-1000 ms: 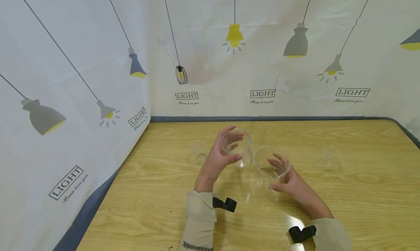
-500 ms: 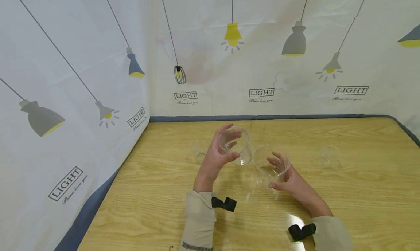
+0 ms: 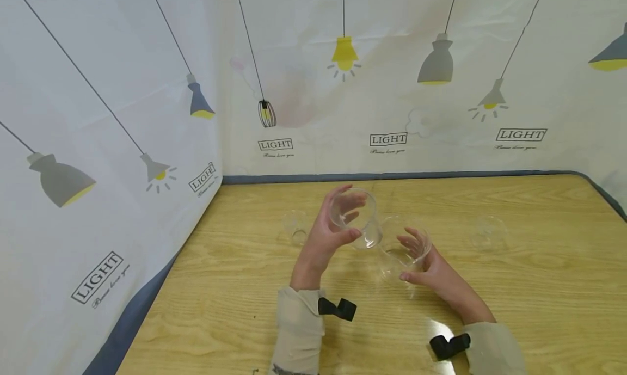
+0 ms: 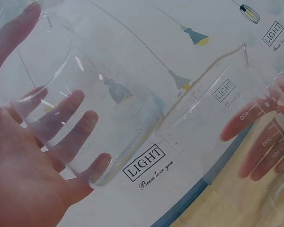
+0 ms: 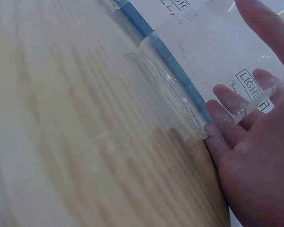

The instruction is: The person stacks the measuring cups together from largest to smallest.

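Note:
My left hand (image 3: 320, 236) grips a clear glass beaker (image 4: 99, 109) by its side, thumb and fingers spread round the wall. That beaker is tilted, its base towards the right and close to the rim of a second beaker; whether they touch I cannot tell. This second clear beaker (image 3: 399, 260) has white graduation marks and a spout, and my right hand (image 3: 436, 271) holds it round the side. In the right wrist view its base (image 5: 173, 90) is at or just above the wooden tabletop. I make out no contents in either beaker.
A small clear glass vessel (image 3: 296, 228) stands on the wooden table (image 3: 220, 309) left of my hands. Another clear glass vessel (image 3: 490, 233) is to the right; both are faint. White sheets printed with lamps (image 3: 313, 92) border the table at the back and left.
My left hand has shifted slightly right with its beaker, whose base is now closer to the marked beaker. My right hand and its beaker have hardly moved. The head view has turned slightly.

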`<state>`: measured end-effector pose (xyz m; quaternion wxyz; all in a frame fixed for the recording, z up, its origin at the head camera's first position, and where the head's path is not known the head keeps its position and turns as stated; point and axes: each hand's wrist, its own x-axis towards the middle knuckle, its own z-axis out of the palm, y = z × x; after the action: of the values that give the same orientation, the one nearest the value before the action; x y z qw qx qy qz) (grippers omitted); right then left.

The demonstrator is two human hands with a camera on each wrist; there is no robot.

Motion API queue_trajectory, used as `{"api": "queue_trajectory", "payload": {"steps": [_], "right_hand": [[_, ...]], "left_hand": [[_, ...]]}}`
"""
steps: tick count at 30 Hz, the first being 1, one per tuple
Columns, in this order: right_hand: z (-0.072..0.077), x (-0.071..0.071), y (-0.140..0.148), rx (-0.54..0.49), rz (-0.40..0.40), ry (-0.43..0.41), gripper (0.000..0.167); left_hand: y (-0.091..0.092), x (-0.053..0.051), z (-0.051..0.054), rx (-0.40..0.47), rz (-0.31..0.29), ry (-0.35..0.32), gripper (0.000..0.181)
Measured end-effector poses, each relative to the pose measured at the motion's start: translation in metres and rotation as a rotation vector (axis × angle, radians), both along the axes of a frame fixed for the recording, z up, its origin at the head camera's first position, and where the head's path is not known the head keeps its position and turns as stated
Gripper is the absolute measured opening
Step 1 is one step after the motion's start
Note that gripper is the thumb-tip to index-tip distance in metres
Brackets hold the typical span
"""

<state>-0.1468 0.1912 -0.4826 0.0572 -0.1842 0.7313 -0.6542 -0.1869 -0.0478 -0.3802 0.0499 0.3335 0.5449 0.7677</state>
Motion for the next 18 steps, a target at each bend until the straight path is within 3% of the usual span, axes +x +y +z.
{"api": "queue_trajectory", "payload": {"steps": [13, 18], "right_hand": [[0.003, 0.002, 0.0, 0.003, -0.008, -0.013, 0.086], [0.003, 0.003, 0.001, 0.009, -0.017, -0.034, 0.086]], "left_hand": [[0.015, 0.005, 0.003, -0.018, -0.034, 0.007, 0.09], [0.02, 0.012, 0.01, -0.03, -0.041, 0.008, 0.09]]}}
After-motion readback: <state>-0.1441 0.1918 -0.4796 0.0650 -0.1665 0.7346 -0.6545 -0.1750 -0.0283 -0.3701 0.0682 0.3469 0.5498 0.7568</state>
